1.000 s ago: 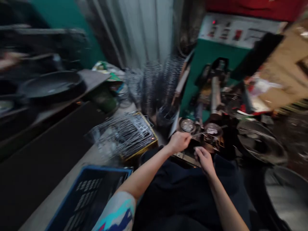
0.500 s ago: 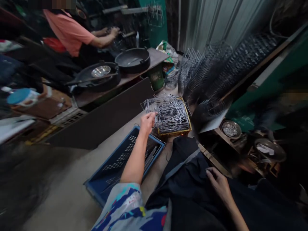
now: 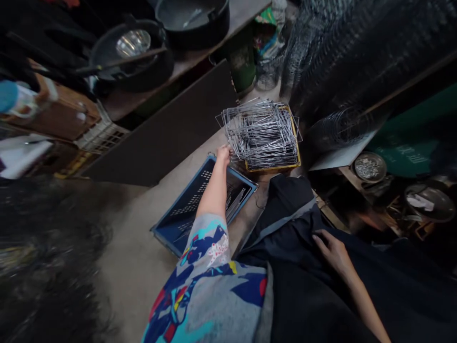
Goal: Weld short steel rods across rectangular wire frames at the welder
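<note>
Many bent metal wire frames (image 3: 269, 136) are piled in a yellow crate (image 3: 273, 167), some sticking out past its left side. My left hand (image 3: 224, 153) is at the left edge of this pile, its fingers closed on the side of a wire frame; the fingertips are small and partly hidden. Below my left forearm stands a blue plastic basket (image 3: 180, 209) with thin metal pieces inside. My right hand (image 3: 333, 252) rests on the dark cloth (image 3: 285, 247) over my lap, fingers loosely stretched and holding nothing.
Black pans (image 3: 194, 24) stand on a bench at the back left, above a dark board (image 3: 178, 128). Stacked wire racks (image 3: 321, 62) lean at the back right. A bowl of small metal parts (image 3: 370, 166) sits at the right. Dark tangled material (image 3: 46, 267) covers the floor at left.
The view has tilted down, so the co-worker in the pink shirt is out of sight. My left hand has shifted slightly left along the pile's edge. My right hand stays on the cloth.
</note>
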`<action>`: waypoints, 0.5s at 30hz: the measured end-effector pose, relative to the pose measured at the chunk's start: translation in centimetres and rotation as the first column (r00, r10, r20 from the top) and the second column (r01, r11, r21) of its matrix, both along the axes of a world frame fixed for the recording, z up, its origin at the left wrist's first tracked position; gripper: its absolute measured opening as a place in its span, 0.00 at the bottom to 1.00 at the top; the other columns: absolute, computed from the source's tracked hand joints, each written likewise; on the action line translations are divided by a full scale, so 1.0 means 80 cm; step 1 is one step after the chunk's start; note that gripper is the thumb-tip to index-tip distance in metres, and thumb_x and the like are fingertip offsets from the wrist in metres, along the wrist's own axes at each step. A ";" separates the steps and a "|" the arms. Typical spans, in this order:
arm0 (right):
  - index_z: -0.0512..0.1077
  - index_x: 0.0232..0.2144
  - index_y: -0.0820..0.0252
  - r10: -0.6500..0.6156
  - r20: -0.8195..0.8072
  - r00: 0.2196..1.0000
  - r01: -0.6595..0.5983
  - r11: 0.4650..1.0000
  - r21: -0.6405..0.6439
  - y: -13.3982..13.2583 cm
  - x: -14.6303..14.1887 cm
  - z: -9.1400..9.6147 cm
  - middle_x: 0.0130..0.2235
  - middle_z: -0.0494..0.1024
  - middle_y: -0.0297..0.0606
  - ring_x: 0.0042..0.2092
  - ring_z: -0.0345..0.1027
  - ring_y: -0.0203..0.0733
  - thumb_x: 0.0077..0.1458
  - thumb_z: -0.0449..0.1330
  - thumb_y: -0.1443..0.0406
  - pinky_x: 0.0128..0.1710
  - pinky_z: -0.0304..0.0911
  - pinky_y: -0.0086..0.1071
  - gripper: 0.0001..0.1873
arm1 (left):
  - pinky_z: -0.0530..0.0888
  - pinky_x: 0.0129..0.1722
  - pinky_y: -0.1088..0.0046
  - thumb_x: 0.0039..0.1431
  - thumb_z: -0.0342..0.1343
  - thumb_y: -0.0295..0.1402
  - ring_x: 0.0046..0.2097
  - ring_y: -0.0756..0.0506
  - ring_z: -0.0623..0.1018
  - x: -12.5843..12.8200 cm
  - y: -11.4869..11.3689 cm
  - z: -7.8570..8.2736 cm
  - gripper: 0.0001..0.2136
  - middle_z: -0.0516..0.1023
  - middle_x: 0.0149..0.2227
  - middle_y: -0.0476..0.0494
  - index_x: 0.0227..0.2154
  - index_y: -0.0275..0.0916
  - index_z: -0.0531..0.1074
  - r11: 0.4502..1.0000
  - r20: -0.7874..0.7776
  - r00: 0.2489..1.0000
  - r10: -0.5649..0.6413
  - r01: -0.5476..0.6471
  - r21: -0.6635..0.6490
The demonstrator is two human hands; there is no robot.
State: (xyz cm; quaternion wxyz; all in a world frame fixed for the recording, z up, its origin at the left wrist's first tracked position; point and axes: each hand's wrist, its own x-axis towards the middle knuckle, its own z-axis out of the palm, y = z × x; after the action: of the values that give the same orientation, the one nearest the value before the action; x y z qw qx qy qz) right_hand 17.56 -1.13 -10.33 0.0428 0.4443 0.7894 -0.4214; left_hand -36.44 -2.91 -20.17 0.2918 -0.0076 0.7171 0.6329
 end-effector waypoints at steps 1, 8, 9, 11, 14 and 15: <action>0.74 0.40 0.56 0.012 0.011 1.000 -0.012 1.000 -0.001 0.001 -0.002 0.000 0.39 0.81 0.39 0.36 0.75 0.44 0.59 0.53 0.50 0.37 0.67 0.32 0.19 | 0.66 0.28 0.78 0.56 0.60 0.36 0.25 0.52 0.70 -0.003 -0.012 -0.004 0.10 0.70 0.21 0.52 0.35 0.34 0.74 0.999 -0.024 0.999 -0.029 0.028 -0.036; 0.74 0.39 0.56 0.079 0.086 0.993 -0.084 0.995 0.052 0.001 -0.011 -0.001 0.34 0.81 0.40 0.31 0.74 0.45 0.59 0.52 0.49 0.33 0.66 0.32 0.20 | 0.72 0.43 0.68 0.53 0.60 0.50 0.46 0.42 0.78 0.032 -0.197 -0.017 0.28 0.80 0.46 0.38 0.53 0.38 0.73 0.895 0.011 0.945 -0.326 0.312 -0.317; 0.74 0.38 0.56 0.089 0.097 0.991 -0.096 0.993 0.064 0.000 -0.012 -0.002 0.34 0.81 0.40 0.32 0.74 0.45 0.59 0.52 0.49 0.33 0.66 0.33 0.20 | 0.72 0.46 0.66 0.51 0.61 0.51 0.48 0.40 0.78 0.048 -0.232 -0.021 0.30 0.80 0.48 0.37 0.53 0.38 0.73 0.858 0.057 0.930 -0.363 0.357 -0.370; 0.73 0.38 0.55 0.102 0.121 0.987 -0.114 0.989 0.094 -0.002 -0.012 -0.005 0.33 0.80 0.41 0.32 0.75 0.46 0.59 0.52 0.49 0.32 0.65 0.33 0.20 | 0.69 0.53 0.62 0.45 0.67 0.49 0.55 0.36 0.74 0.085 -0.301 -0.033 0.32 0.77 0.53 0.35 0.52 0.38 0.74 0.770 0.137 0.906 -0.400 0.414 -0.485; 0.73 0.38 0.56 0.117 0.150 0.982 -0.138 0.980 0.141 -0.006 -0.011 -0.011 0.34 0.80 0.42 0.32 0.75 0.47 0.58 0.52 0.49 0.31 0.65 0.33 0.20 | 0.60 0.61 0.53 0.45 0.68 0.49 0.64 0.29 0.64 0.134 -0.382 -0.055 0.31 0.71 0.59 0.29 0.50 0.35 0.74 0.616 0.242 0.891 -0.385 0.443 -0.651; 0.73 0.39 0.56 0.126 0.161 0.979 -0.151 0.976 0.159 -0.007 -0.011 -0.013 0.35 0.81 0.43 0.33 0.75 0.48 0.58 0.51 0.49 0.32 0.65 0.33 0.20 | 0.58 0.61 0.50 0.49 0.65 0.50 0.64 0.28 0.63 0.145 -0.400 -0.062 0.30 0.69 0.60 0.28 0.50 0.35 0.74 0.568 0.273 0.886 -0.374 0.452 -0.688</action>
State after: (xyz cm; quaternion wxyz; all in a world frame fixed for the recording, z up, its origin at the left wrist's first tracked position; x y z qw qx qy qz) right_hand 16.71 -1.68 -11.37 0.0932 0.4204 0.8462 -0.3139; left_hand -24.83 -34.93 -25.14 0.4371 0.0131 0.8762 0.2027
